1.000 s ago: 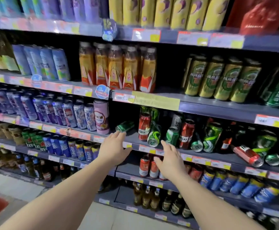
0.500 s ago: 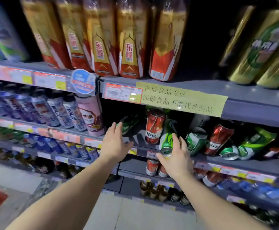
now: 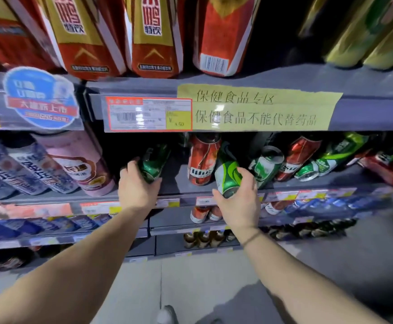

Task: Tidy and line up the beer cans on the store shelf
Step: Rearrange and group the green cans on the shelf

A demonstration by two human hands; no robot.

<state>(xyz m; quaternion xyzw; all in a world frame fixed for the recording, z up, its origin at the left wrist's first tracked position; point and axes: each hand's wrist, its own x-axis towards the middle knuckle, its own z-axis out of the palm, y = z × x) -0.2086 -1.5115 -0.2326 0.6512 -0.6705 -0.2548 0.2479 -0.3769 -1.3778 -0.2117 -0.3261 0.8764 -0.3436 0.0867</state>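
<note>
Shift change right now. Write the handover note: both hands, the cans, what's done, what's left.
Left hand: grips a dark green can, tilted, at the left of the beer shelf.
Right hand: grips a green and white can at the shelf's front edge.
Red can stands between them.
Done: nothing lined up yet.
Left: stand both held cans up, then right the toppled cans farther right.

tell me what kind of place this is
Most likely a grocery or convenience store's drinks aisle: tiered shelves carry price tags on their front edges, a promo sticker hangs alongside, and rows of bottles and beer cans fill them.
</note>
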